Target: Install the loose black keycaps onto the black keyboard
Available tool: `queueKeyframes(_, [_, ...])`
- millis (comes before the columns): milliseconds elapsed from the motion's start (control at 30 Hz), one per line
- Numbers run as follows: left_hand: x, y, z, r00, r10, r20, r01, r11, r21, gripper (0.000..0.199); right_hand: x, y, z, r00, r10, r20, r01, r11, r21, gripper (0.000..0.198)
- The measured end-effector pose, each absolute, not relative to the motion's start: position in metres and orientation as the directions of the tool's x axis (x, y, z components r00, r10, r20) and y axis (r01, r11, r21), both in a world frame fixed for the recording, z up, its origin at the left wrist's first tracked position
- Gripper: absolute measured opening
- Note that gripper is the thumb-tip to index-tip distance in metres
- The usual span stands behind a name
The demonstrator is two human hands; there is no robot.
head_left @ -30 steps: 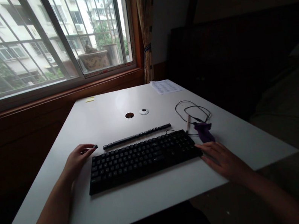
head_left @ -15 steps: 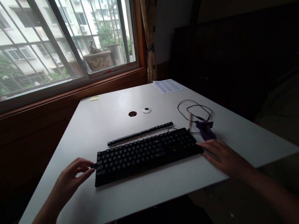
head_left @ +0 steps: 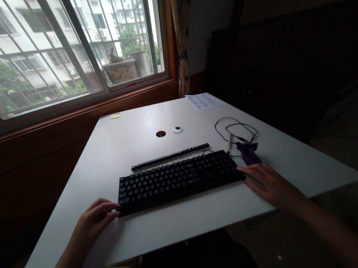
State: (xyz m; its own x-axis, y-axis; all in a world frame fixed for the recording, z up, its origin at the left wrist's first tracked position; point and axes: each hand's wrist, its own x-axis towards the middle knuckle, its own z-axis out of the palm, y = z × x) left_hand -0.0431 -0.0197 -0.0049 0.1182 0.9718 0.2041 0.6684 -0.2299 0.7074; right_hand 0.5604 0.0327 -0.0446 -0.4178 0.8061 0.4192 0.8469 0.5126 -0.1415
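A black keyboard [head_left: 173, 179] lies on the white table, and its front row looks bare of keys. Between the pinched thumb and fingers of my left hand [head_left: 97, 216] is a small dark piece, which looks like a keycap, right at the keyboard's front left corner. My right hand [head_left: 266, 179] grips the keyboard's right end, fingers on its edge and thumb near the front corner. Just behind the keyboard, loose black keycaps [head_left: 169, 156] are laid out in a row, a long spacebar among them.
A purple cloth [head_left: 249, 153] and a thin light-coloured stick [head_left: 230, 142] rest right of the keyboard, by a looped black cable [head_left: 250, 127]. Farther back are a hole [head_left: 160, 134], a white round cover [head_left: 177, 129], printed paper [head_left: 205, 101] and yellow notes [head_left: 115, 116].
My left hand has moved along the keyboard's left side toward me, down to the front corner. My right hand stays at the right end. The view has shifted slightly.
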Motion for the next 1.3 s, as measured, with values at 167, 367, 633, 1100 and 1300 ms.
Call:
queueKeyframes(167, [-0.042,-0.023,-0.007,0.109,0.963,0.245,0.689,-0.251,0.68,0.038,0.56,0.032,-0.044,-0.411,0.807,0.424,0.848,0.509,-0.147,0.046])
queueKeyframes(367, [-0.039,-0.026,-0.003,0.097,0.956,0.276,0.699,-0.263,0.665,0.038,0.56,0.033,-0.045,-0.41,0.814,0.412,0.849,0.506,-0.155,0.045])
queueKeyframes(633, [-0.039,-0.027,-0.009,0.13,0.945,0.3,0.719,-0.298,0.628,0.033,0.56,0.033,-0.047,-0.41,0.809,0.422,0.848,0.508,-0.149,0.045])
queueKeyframes(1100, [-0.036,-0.027,-0.02,0.088,0.949,0.302,0.698,-0.275,0.661,0.034,0.558,0.033,-0.045,-0.413,0.805,0.426,0.844,0.514,-0.152,0.045])
queueKeyframes(1300, [-0.022,-0.022,-0.018,-0.103,0.97,0.221,0.781,-0.059,0.622,0.043,0.559,0.034,-0.046,-0.413,0.803,0.43,0.844,0.515,-0.149,0.044])
